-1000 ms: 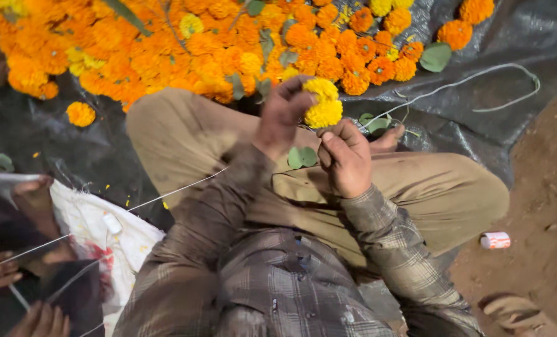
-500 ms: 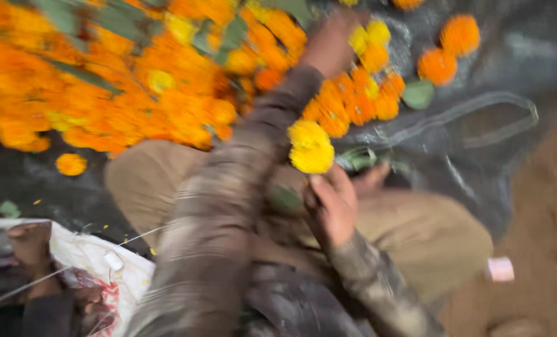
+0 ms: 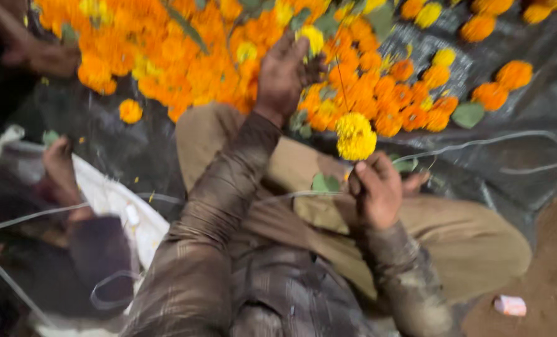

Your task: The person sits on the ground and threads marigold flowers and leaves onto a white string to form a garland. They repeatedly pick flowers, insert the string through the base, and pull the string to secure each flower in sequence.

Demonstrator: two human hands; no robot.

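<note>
My left hand (image 3: 283, 70) reaches forward into the heap of orange and yellow marigolds (image 3: 185, 68). Its fingers curl among the flowers beside a yellow bloom (image 3: 313, 39); blur hides whether it grips one. Over my lap, my right hand (image 3: 375, 192) pinches the bottom of a thin needle (image 3: 341, 87). A yellow marigold (image 3: 355, 136) is threaded on it just above my fingers. A white string (image 3: 291, 196) trails from that hand across my crossed legs to the left.
Black plastic sheet (image 3: 528, 106) lies under the flowers, with a loop of white string (image 3: 509, 146) and green leaves (image 3: 467, 114) on it. Another person's hand (image 3: 41, 57) is at the heap's left; a limb (image 3: 60, 168) rests by white cloth (image 3: 113, 200). A small pink packet (image 3: 509, 305) lies on earth.
My left hand left the yellow marigold and stretched forward into the flower heap. My right hand stays over my lap with the threaded flower. The camera shifted closer.
</note>
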